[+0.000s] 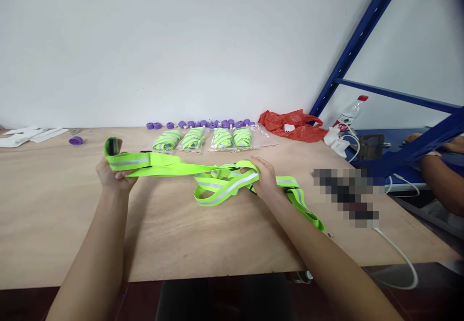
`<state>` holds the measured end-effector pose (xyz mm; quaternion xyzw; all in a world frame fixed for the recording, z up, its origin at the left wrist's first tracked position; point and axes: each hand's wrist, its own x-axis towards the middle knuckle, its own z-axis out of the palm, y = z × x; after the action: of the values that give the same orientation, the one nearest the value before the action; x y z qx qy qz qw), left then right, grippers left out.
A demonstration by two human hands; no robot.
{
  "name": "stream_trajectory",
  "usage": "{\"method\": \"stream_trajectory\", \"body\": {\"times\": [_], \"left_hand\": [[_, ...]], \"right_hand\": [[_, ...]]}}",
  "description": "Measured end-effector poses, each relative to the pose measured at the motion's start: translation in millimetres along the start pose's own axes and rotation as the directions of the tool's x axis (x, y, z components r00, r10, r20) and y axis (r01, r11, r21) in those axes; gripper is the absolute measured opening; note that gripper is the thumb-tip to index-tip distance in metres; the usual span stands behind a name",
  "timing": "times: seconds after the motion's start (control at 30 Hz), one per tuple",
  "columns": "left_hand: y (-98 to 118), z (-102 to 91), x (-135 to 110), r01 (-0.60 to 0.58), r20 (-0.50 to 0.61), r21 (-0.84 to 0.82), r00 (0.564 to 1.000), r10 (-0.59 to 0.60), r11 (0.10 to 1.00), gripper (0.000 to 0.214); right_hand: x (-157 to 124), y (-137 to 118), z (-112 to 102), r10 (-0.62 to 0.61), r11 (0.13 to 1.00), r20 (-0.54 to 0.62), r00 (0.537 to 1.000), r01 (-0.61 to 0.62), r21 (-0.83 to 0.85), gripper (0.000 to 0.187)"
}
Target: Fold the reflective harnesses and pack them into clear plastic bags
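Note:
A neon green strap with grey reflective stripes (170, 167) stretches across the wooden table (54, 214). My left hand (113, 170) is closed round its left end, lifted a little off the table, with the black tip of the strap sticking up above my fingers. My right hand (264, 178) is closed on the bunched loops of the same strap near the table's middle. A loose tail of the strap (304, 208) trails to the right past my right wrist.
Several clear bags with folded green straps (203, 138) lie at the back, behind them a row of purple rolls (203, 124). A lone purple roll (76, 140) and white papers (25, 135) sit left. Right: red plastic bag (293, 124), bottle (348, 114), blue rack (398, 94), white cable (398, 255), another person's arm (440, 181).

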<state>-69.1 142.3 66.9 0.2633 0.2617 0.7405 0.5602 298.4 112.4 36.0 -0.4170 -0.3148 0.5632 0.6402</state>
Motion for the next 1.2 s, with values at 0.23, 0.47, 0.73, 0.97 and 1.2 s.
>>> {"method": "stream_trajectory", "body": {"times": [0.23,0.47,0.73,0.97,1.2], "left_hand": [[-27,8.9,7,-0.017,-0.147,0.005,0.989,0.018,1.000,0.017],[-27,6.0,1,-0.100,0.097,0.186,0.992,0.083,0.977,0.026],[-51,-8.8,11,-0.141,-0.021,0.726,0.974,0.226,0.673,0.047],[-42,-9.3,1,-0.082,-0.004,0.922,0.976,0.220,0.378,0.050],[-27,-3.5,-4,-0.004,-0.026,0.996,0.943,0.332,0.091,0.026]], "right_hand": [[5,2,-8,0.017,1.000,-0.017,1.000,-0.018,-0.010,0.020],[12,2,-14,0.154,0.985,-0.027,0.988,-0.151,0.077,0.032],[8,2,-16,0.038,0.988,0.222,0.974,-0.069,0.135,0.038],[9,5,-17,0.016,1.000,0.090,0.996,-0.018,0.022,0.038],[12,5,-21,-0.131,0.971,0.079,0.988,0.144,-0.192,0.050]]}}
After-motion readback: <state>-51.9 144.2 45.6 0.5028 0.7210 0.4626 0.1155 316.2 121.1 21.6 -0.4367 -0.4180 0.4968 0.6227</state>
